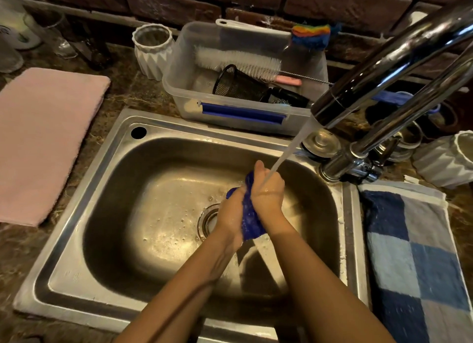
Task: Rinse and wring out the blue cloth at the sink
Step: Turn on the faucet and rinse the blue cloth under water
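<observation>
Pink towel (pixel 46 143) flat on surface well left of hands; left hand (pixel 229 214) and right hand (pixel 268 190) both clenched around blue cloth (pixel 249 221) bunched between them over sink (pixel 66 230) drain, water stream (pixel 289 148) from faucet (pixel 384 61) landing on right hand; checked towel (pixel 414 253) to right.

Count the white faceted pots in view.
2. One pot left of the clear tub, behind the sink; other pot at far right, partly cropped. More may be hidden.
</observation>
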The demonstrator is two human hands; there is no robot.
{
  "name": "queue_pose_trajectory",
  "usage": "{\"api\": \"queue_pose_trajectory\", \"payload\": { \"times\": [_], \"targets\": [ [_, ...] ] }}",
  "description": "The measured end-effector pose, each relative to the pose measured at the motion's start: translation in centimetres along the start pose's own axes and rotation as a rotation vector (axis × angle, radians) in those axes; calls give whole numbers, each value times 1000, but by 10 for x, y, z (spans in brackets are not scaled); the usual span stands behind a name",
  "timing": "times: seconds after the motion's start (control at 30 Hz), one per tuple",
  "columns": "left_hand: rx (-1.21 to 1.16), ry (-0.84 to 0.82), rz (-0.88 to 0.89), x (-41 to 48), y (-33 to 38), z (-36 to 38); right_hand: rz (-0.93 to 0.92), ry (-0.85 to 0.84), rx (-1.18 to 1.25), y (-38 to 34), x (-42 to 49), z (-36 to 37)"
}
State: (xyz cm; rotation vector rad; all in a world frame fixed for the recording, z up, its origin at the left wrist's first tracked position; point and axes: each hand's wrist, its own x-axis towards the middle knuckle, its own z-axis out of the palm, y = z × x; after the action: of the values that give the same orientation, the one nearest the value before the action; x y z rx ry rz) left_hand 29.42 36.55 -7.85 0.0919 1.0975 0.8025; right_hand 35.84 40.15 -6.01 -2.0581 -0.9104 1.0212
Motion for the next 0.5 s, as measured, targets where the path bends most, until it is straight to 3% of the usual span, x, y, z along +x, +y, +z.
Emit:
{"api": "queue_pose_trajectory", "payload": {
  "times": [0.13, 0.33, 0.5],
  "targets": [
    [15, -27, 4, -3, 2, -6, 144, -97, 139, 5, 7, -2],
    [26, -88, 51, -3, 11, -6, 97, -570, 255, 11, 0, -23],
    [272, -52, 171, 2, 31, -3, -9, -665, -1, 6, -3, -43]
  ]
}}
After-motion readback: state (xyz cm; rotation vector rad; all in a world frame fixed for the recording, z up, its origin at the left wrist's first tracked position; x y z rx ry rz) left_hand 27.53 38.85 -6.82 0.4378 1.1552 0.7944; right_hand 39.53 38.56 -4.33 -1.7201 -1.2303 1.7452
